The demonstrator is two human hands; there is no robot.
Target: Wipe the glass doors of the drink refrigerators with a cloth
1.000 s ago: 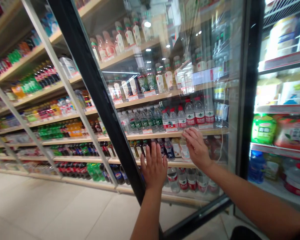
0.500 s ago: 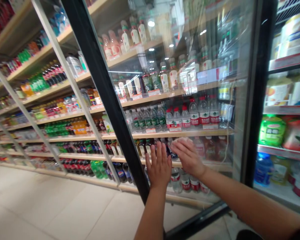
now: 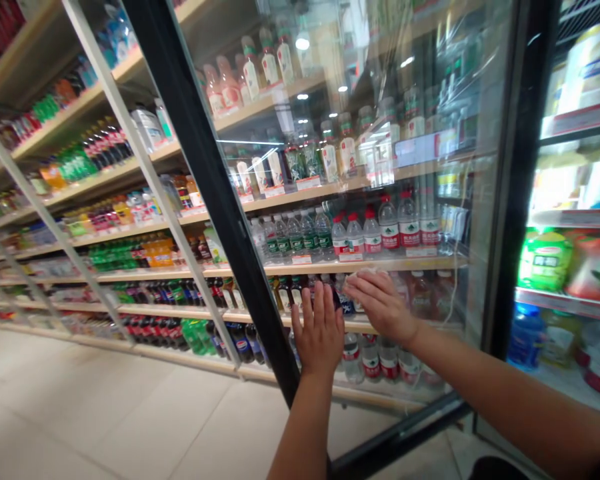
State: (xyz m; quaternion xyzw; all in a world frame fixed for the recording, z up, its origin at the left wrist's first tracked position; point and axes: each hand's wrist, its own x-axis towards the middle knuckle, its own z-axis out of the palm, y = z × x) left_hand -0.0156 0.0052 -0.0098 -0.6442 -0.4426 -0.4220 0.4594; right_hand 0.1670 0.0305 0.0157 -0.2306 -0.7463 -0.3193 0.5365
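A glass door [image 3: 360, 220] with a black frame [image 3: 205, 167] stands swung out in front of me. My left hand [image 3: 319, 327] lies flat against the lower part of the glass near the frame, fingers stretched out and holding nothing. Just right of it, my right hand [image 3: 383, 303] presses a crumpled whitish cloth or tissue [image 3: 366, 273] against the pane. Only the cloth's edge shows above the fingers; the rest is hidden under them. Through the glass, water bottles with red caps [image 3: 389, 223] and green-labelled bottles [image 3: 295, 233] are visible on shelves behind.
To the right is the lit fridge interior, with a green jug [image 3: 544, 259] and a blue bottle [image 3: 527, 337]. Long drink shelves [image 3: 150, 274] run along the left. Pale floor tiles [image 3: 130, 417] lie below. Light reflections cross the upper glass.
My right hand has slid slightly to the right on the glass with the cloth under it. The left hand stays almost where it was.
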